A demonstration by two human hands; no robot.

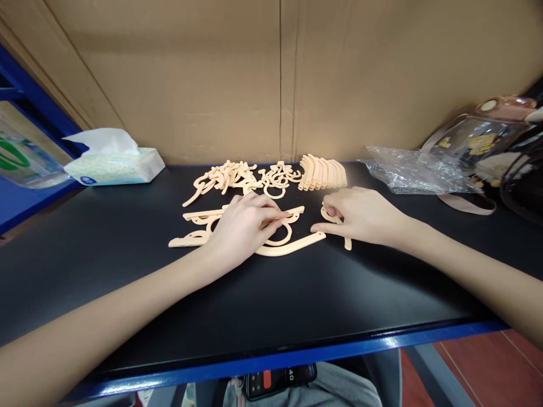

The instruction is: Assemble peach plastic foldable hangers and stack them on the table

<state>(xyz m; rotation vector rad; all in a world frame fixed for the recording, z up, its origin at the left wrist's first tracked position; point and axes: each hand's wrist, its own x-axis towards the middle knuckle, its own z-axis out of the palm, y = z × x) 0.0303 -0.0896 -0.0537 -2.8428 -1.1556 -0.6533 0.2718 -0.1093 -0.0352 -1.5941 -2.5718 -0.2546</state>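
Beige plastic folding-hanger parts lie on the black tabletop. My left hand (252, 226) bends over a middle group, its fingertips closed on a hanger arm (296, 211). Partly under that hand is a curved lower arm (292, 247), beside a ring-shaped part (288, 233). Another arm (186, 242) shows left of the hand. My right hand (365, 215) has curled fingers around a hanger hook (348, 242), whose middle is hidden. The right thumb reaches to the right end of the curved lower arm.
Behind lie a heap of beige hanger arms (229, 175), a pile of hooks (278, 175) and a stacked row of bent pieces (322, 172). Tissues (116, 167) stand at left, clear plastic wrap (418, 169) and a transparent bag (479, 141) at right. Cardboard (212, 85) closes the back.
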